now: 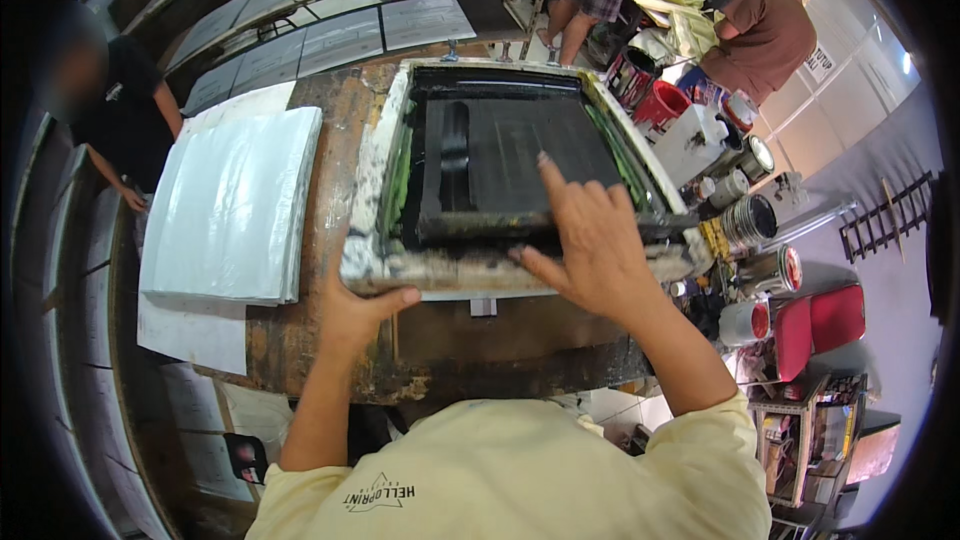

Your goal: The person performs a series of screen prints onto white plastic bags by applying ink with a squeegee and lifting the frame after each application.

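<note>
Gripping printing screen frame (pixel 440 275) near edge: left hand (pixel 352 312); right hand (pixel 590 245) fingers spread, seemingly on squeegee (pixel 540 227)

Screen-print workshop: ink-caked screen frame (pixel 520 165) on stained table (pixel 330 340), paint cans (pixel 748 222) (several), stacked white sheets (pixel 235 205).
</note>
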A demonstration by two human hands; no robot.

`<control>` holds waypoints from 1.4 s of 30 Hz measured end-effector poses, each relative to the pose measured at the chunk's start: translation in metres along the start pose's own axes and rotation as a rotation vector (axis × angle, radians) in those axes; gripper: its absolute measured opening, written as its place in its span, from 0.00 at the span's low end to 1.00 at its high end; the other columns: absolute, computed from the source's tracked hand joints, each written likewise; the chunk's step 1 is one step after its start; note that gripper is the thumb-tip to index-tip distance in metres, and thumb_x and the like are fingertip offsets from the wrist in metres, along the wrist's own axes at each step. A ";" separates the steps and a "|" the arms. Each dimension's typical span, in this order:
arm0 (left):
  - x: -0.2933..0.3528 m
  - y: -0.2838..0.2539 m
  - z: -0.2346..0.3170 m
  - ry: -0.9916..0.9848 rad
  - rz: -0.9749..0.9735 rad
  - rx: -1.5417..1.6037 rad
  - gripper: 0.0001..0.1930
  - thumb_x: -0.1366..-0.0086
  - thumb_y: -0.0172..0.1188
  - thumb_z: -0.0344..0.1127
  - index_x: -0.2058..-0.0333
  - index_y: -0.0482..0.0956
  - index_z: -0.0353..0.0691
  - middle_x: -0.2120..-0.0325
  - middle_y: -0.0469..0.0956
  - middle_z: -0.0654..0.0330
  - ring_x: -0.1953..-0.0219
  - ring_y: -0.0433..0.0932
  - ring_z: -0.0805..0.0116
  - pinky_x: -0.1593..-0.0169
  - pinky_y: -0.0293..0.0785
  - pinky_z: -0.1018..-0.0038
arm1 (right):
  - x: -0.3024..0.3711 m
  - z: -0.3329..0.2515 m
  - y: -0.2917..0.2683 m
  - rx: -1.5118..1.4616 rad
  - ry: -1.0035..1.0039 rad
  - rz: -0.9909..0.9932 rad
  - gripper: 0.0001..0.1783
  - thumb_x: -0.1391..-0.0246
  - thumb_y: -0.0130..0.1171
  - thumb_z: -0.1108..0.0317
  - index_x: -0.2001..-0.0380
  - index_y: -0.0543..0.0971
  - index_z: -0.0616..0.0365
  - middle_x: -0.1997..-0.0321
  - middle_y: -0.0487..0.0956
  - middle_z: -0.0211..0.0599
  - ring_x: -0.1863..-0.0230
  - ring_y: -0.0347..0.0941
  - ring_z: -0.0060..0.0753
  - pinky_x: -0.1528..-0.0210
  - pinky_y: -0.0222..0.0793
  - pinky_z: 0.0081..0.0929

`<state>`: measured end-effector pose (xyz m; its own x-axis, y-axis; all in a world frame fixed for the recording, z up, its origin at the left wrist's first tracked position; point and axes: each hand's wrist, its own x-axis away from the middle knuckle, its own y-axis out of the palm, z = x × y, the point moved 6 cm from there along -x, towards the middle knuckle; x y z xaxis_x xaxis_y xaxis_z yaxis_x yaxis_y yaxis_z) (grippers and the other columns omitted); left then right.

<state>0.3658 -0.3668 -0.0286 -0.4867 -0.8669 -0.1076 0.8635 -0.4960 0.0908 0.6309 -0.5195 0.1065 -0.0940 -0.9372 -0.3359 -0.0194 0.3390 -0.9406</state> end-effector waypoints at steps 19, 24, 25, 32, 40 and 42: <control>0.032 -0.008 -0.070 0.151 -0.087 -0.935 0.68 0.65 0.87 0.68 0.29 0.71 0.30 0.58 0.86 0.60 0.57 0.78 0.57 0.44 0.63 0.57 | -0.226 0.192 0.236 -0.110 -0.094 -0.001 0.17 0.35 0.65 0.59 0.45 0.84 0.47 0.49 0.86 0.41 0.44 0.82 0.54 0.44 0.79 0.52; 0.031 -0.010 -0.077 0.119 -0.122 -0.916 0.69 0.65 0.86 0.69 0.29 0.70 0.30 0.54 0.86 0.59 0.56 0.76 0.55 0.45 0.65 0.57 | -0.214 0.169 0.243 0.030 -0.063 0.020 0.23 0.33 0.62 0.40 0.53 0.84 0.47 0.57 0.85 0.39 0.51 0.84 0.49 0.53 0.80 0.51; 0.031 -0.008 -0.076 0.136 -0.122 -0.949 0.69 0.65 0.86 0.69 0.28 0.70 0.31 0.53 0.86 0.59 0.56 0.76 0.54 0.46 0.65 0.57 | -0.204 0.161 0.240 0.028 -0.069 0.030 0.24 0.34 0.63 0.39 0.54 0.85 0.48 0.58 0.84 0.39 0.52 0.84 0.49 0.54 0.80 0.50; 0.031 -0.006 -0.069 0.124 -0.037 -0.856 0.53 0.67 0.89 0.60 0.42 0.82 0.38 0.56 0.87 0.59 0.56 0.72 0.50 0.45 0.68 0.57 | -0.070 0.071 0.189 -0.069 -0.067 -0.009 0.19 0.40 0.72 0.49 0.53 0.84 0.48 0.58 0.82 0.38 0.54 0.82 0.49 0.57 0.80 0.47; 0.035 -0.008 -0.074 0.116 0.010 -0.824 0.55 0.66 0.91 0.53 0.37 0.80 0.39 0.53 0.88 0.57 0.53 0.73 0.48 0.40 0.67 0.57 | 0.047 -0.023 0.113 -0.155 0.004 -0.215 0.23 0.44 0.75 0.53 0.50 0.85 0.51 0.59 0.82 0.35 0.56 0.80 0.46 0.59 0.80 0.43; 0.035 -0.009 -0.073 0.138 0.033 -0.897 0.54 0.66 0.91 0.54 0.38 0.81 0.40 0.53 0.86 0.55 0.52 0.73 0.48 0.40 0.66 0.56 | 0.041 -0.017 0.111 -0.136 0.034 -0.260 0.23 0.43 0.74 0.52 0.50 0.86 0.51 0.59 0.83 0.35 0.56 0.81 0.45 0.58 0.80 0.42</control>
<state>0.3506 -0.3896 -0.1057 -0.4893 -0.8379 -0.2419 0.6839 -0.1965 -0.7027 0.6082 -0.5188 -0.0109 -0.1015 -0.9916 -0.0805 -0.1802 0.0979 -0.9788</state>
